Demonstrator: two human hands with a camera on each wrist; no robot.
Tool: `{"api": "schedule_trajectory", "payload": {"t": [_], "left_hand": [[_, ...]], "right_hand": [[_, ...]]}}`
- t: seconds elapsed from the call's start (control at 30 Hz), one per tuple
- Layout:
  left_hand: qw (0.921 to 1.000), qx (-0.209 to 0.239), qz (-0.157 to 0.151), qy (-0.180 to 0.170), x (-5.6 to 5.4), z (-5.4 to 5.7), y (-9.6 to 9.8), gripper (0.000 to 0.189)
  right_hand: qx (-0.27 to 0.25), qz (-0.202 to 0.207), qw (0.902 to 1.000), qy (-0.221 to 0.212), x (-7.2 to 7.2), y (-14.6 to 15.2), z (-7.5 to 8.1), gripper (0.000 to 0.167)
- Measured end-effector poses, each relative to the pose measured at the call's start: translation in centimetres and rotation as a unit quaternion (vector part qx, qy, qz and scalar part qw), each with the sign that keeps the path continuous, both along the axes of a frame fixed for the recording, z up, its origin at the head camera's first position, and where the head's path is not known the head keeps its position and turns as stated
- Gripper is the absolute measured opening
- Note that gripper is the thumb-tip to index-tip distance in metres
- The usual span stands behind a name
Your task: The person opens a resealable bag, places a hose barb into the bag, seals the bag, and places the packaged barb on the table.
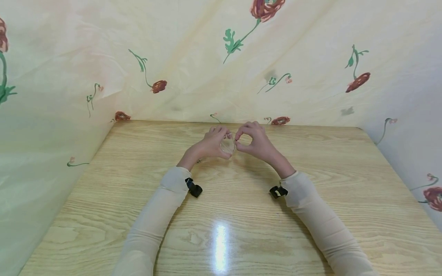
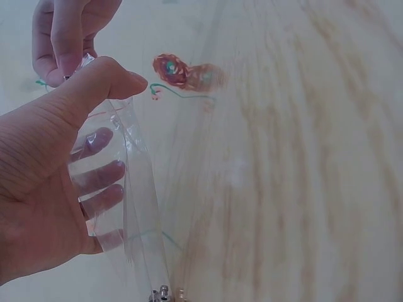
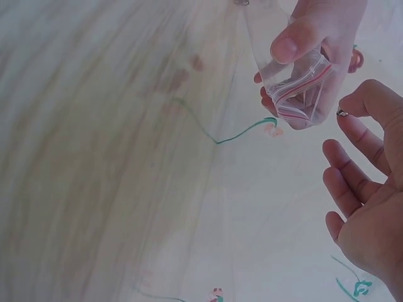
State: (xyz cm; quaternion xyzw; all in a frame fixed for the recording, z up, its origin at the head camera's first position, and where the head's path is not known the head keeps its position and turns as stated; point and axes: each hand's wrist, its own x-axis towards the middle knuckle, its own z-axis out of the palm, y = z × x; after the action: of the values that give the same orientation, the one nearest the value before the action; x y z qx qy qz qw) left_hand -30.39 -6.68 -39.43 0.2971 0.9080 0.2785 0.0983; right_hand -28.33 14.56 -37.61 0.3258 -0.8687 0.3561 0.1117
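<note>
My left hand (image 1: 212, 145) holds a clear plastic zip bag (image 3: 305, 94) between thumb and fingers. Red lines run along the bag's mouth, which gapes toward my right hand (image 1: 259, 143). Thumb and forefinger of the right hand pinch a small shiny metal piece (image 3: 342, 113) right beside that mouth, with the other fingers loosely bent. In the left wrist view, the fingers of the left hand show through the film. Several small metal pieces (image 2: 162, 294) show at the bag's lower end, near the left wrist in the head view.
A glossy wood-grain table (image 1: 224, 203) lies under both arms, with a bright light reflection near its front. Pale cloth with red flowers (image 1: 193, 76) hangs behind the table and along its sides. Black straps (image 1: 194, 188) sit on both wrists.
</note>
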Motion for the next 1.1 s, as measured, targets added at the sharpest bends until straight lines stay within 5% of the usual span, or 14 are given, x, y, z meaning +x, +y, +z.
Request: {"api": "schedule_trajectory", "payload": {"t": [1.1], "left_hand": [[0.9999,0.005,-0.007,-0.014,0.44,0.26,0.08,0.057]], "right_hand": [[-0.004,0.003,0.9996,0.027,0.27,-0.93,-0.73,0.011]]}}
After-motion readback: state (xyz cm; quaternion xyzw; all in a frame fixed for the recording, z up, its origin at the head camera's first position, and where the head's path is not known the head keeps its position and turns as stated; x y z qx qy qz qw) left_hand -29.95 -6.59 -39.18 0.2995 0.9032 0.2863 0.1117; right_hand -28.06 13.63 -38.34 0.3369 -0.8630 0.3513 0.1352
